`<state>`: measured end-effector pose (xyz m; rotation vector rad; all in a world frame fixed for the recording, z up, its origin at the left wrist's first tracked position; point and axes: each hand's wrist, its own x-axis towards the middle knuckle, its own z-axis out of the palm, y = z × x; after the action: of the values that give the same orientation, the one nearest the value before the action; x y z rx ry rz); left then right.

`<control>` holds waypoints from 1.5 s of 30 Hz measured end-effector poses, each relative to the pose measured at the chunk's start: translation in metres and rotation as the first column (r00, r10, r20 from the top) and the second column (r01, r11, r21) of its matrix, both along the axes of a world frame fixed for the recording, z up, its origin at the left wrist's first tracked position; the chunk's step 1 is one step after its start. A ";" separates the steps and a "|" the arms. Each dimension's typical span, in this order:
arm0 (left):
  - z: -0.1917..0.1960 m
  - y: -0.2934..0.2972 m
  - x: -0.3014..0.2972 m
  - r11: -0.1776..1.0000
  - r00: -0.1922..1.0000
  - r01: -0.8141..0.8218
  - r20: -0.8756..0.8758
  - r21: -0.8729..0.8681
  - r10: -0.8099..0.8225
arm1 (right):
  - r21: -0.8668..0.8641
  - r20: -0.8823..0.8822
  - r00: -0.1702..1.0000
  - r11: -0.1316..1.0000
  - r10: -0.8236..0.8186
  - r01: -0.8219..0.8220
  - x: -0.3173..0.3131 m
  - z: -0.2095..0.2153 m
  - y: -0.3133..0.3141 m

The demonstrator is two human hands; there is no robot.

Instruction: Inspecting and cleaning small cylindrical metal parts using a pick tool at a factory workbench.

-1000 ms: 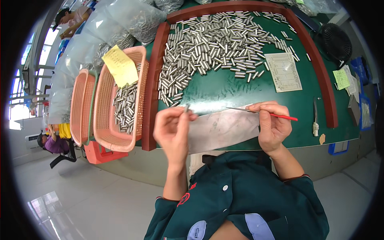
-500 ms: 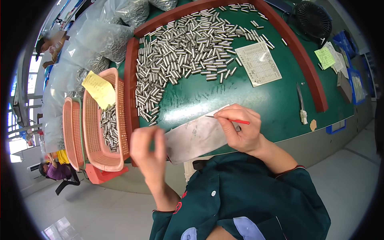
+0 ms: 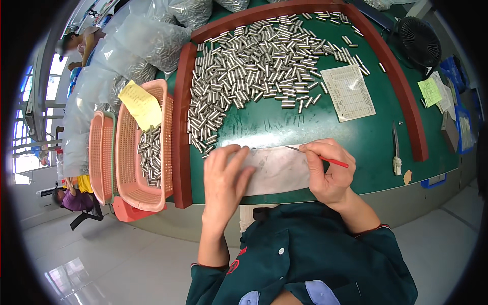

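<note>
My right hand (image 3: 330,170) grips a thin pointed tool with a red handle (image 3: 335,162). Its dark, slim tip points left, just over the far edge of a stained whitish cloth (image 3: 279,175). The cloth lies on the green table near its front edge. My left hand (image 3: 223,175) is at the cloth's left end, fingers bent but apart, with the thumb away from them. Its fingertips are near the cloth's far left corner; I cannot make out anything held there. Beyond both hands spreads a heap of short, shiny metal pins (image 3: 254,66).
Dark red rails (image 3: 181,127) border the green table (image 3: 254,127). Left stand pink baskets (image 3: 122,162), one with pins and a yellow note (image 3: 142,104); behind are bags of pins (image 3: 157,46). Right are a printed sheet (image 3: 348,93), a bladed tool (image 3: 396,150) and a black fan (image 3: 417,40).
My left hand, blurred before at the left, has moved right onto the cloth's left end. The right hand still holds the red-handled tool. The view has shifted slightly.
</note>
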<state>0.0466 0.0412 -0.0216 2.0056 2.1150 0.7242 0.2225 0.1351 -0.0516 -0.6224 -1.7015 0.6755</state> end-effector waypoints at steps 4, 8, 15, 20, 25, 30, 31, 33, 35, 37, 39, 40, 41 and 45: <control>-0.002 0.045 -0.018 0.969 0.986 -0.158 -0.017 0.188 0.164 | 0.013 -0.049 0.997 0.999 0.051 -0.051 -0.001 0.001 -0.001; -0.014 0.087 -0.024 0.949 0.956 -0.269 -0.075 0.162 0.284 | 0.008 -0.050 0.994 0.995 0.096 -0.095 -0.001 0.003 -0.003; -0.032 0.107 -0.029 0.941 0.935 -0.308 -0.138 0.137 0.326 | -0.061 -0.016 0.984 0.982 0.178 -0.179 0.001 0.004 0.001; -0.028 0.109 -0.031 0.963 0.953 -0.233 -0.165 0.138 0.254 | -0.025 -0.037 0.986 0.986 0.165 -0.166 0.000 0.023 0.017; -0.032 0.106 -0.036 0.978 0.945 -0.113 -0.286 0.177 0.161 | 0.035 0.058 0.989 0.990 0.137 -0.139 -0.009 0.044 0.048; -0.031 0.105 -0.042 0.975 0.961 -0.097 -0.235 0.200 0.143 | 0.322 -0.050 0.988 0.939 0.145 -0.122 -0.037 0.041 0.085; -0.028 0.105 -0.041 0.969 0.975 -0.087 -0.177 0.233 0.130 | 0.282 -0.060 0.989 0.953 0.135 -0.113 -0.036 0.042 0.086; -0.022 0.101 -0.041 0.963 0.990 -0.138 0.051 0.231 0.129 | 0.167 -0.161 0.979 0.981 0.124 -0.097 -0.040 0.037 0.080; -0.021 0.096 -0.040 0.977 0.771 -0.213 0.617 0.013 0.160 | -0.033 -0.264 0.960 0.994 0.092 -0.104 -0.042 0.033 0.071; -0.024 0.090 -0.034 0.988 0.248 -0.054 0.957 -0.143 0.152 | 0.029 -0.238 0.967 0.995 0.095 -0.091 -0.043 0.020 0.063; -0.032 0.085 -0.033 0.976 0.088 0.071 0.976 -0.206 0.199 | 0.181 -0.215 0.963 0.976 0.162 -0.123 -0.043 0.015 0.063; -0.033 0.083 -0.032 0.975 0.092 0.090 0.977 -0.202 0.194 | 0.211 -0.192 0.966 0.968 0.176 -0.135 -0.041 0.013 0.060; -0.033 0.082 -0.031 0.974 0.094 0.109 0.977 -0.199 0.189 | 0.222 -0.176 0.971 0.967 0.164 -0.123 -0.041 0.009 0.059; -0.038 0.081 -0.033 0.968 0.067 0.149 0.979 -0.202 0.194 | 0.269 -0.085 0.981 0.952 0.176 -0.148 -0.043 0.007 0.054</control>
<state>0.0140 0.1222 -0.0596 0.6820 1.1521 1.2484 0.1797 0.1895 -0.0445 -0.2573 -1.7156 0.5756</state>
